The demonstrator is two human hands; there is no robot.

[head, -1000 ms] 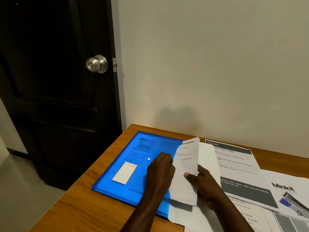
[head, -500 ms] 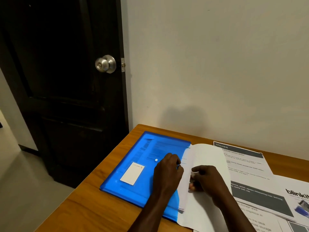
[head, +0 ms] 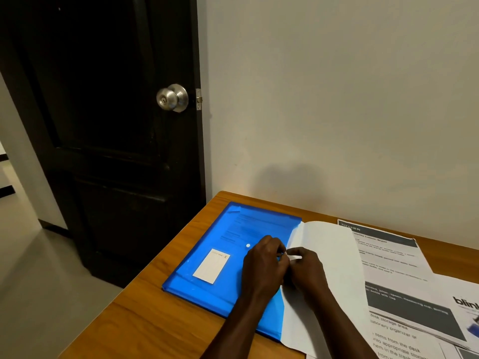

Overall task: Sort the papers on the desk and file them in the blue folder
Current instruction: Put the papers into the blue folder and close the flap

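A blue translucent folder (head: 228, 244) lies on the wooden desk's left part, with a white label and a white snap button on its front. Printed pages show through it. A white sheet (head: 334, 257) sticks out of its right, open edge and lies flat, blank side up. My left hand (head: 264, 268) rests on the folder's right edge, fingers curled at the opening. My right hand (head: 305, 273) lies on the white sheet, its fingertips meeting the left hand's and pinching the sheet's edge. More printed papers (head: 396, 275) lie to the right.
The wooden desk (head: 145, 325) stands in a corner against a pale wall. A dark door with a metal knob (head: 173, 97) is close on the left. The desk's left edge drops to the floor. A page with a "blinkit" logo (head: 466, 304) lies at far right.
The sheet that stood raised and folded between my hands now lies flat, partly inside the folder. My right hand moved left to meet the left hand at the opening. The camera shifted left.
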